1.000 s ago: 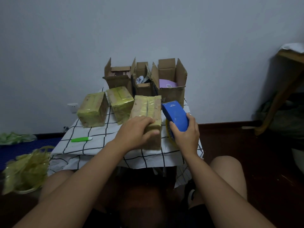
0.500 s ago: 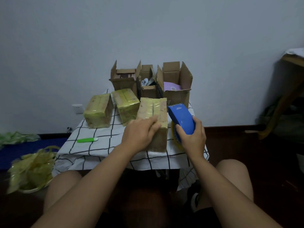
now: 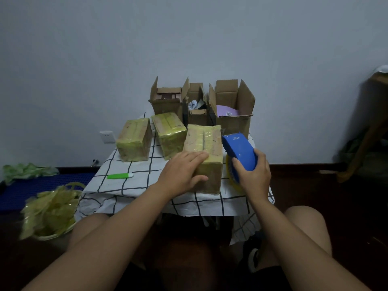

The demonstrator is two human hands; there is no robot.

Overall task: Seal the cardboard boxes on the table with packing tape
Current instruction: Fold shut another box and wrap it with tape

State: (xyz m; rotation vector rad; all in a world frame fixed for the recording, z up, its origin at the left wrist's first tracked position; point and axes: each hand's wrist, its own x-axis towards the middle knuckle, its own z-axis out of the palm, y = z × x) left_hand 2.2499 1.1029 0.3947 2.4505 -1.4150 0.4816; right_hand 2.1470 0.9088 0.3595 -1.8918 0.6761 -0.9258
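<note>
At centre frame in the head view, the left hand (image 3: 184, 173) presses flat on the taped box (image 3: 204, 152), whose long axis runs away from the person; just right of it, the right hand (image 3: 253, 175) grips the blue tape dispenser (image 3: 239, 152), the nearer hand for taping.

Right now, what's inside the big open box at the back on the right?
Inside the open box on the right lies a flat purple thing with a small printed code. Whatever sits under it is hidden by the box walls.
</note>
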